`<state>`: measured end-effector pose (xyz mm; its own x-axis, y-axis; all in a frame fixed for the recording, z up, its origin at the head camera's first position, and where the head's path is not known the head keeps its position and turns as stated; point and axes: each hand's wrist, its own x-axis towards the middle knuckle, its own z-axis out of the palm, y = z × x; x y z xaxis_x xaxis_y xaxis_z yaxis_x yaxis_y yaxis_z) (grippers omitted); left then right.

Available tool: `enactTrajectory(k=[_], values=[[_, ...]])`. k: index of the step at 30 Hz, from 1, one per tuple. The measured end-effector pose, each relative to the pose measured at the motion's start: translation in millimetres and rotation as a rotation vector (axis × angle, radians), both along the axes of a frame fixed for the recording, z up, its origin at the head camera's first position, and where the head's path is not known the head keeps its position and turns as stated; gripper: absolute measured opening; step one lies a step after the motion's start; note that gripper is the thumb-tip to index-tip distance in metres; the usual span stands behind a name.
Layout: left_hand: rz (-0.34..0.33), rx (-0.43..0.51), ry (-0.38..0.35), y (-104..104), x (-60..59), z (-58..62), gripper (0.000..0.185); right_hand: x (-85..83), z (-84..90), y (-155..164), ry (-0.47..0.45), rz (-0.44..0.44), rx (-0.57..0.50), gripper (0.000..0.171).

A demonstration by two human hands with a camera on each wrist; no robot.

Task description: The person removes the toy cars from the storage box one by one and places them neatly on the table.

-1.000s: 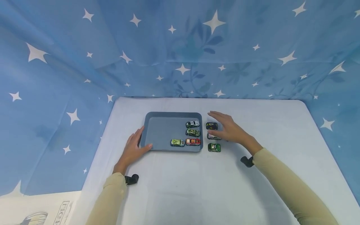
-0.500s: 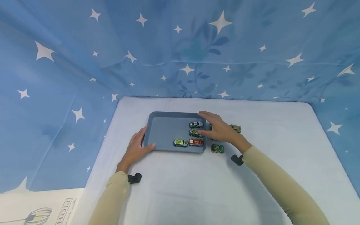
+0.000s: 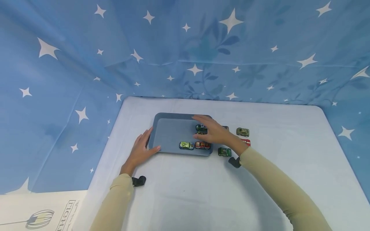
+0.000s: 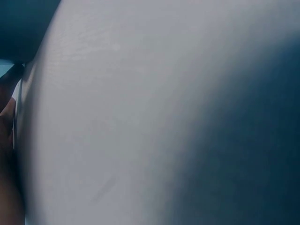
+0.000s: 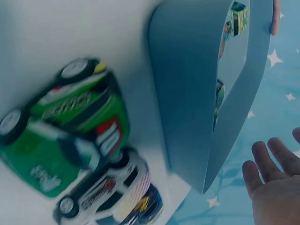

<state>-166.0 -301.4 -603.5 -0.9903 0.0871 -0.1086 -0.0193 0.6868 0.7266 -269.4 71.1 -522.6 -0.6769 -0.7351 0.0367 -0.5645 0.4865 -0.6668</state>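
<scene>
My left hand (image 3: 140, 150) lies at the left end of the blue-grey tray (image 3: 166, 133), fingers stretched along its side and thumb at the front rim. Over the tray's right part hovers my right hand (image 3: 214, 130), fingers extended, nothing in its grasp. Beneath it, two toy cars are partly covered in the head view. A yellow-green toy car (image 3: 186, 145) and a red-orange toy car (image 3: 203, 145) sit along the tray's front. In the right wrist view, a green toy car (image 5: 70, 122) and a silver toy car (image 5: 108, 192) stand outside the tray wall.
Right of the tray, an olive toy car (image 3: 242, 132) and a red toy car (image 3: 246, 141) stand on the white tabletop (image 3: 188, 189). A dark toy car (image 5: 152, 204) is beyond the silver one. Blue star-printed cloth (image 3: 162, 45) hangs behind and at the sides.
My right hand has moved left, from above the cars beside the tray to above the tray's right part. The left hand stays at the tray, and the view has shifted slightly.
</scene>
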Motion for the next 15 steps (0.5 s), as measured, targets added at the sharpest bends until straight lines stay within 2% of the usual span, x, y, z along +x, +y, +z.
enactTrajectory(k=[15], values=[[0.012, 0.0, -0.015, 0.2, 0.4, -0.5, 0.1, 11.8, 0.5, -39.8, 0.034, 0.101, -0.011, 0.078]])
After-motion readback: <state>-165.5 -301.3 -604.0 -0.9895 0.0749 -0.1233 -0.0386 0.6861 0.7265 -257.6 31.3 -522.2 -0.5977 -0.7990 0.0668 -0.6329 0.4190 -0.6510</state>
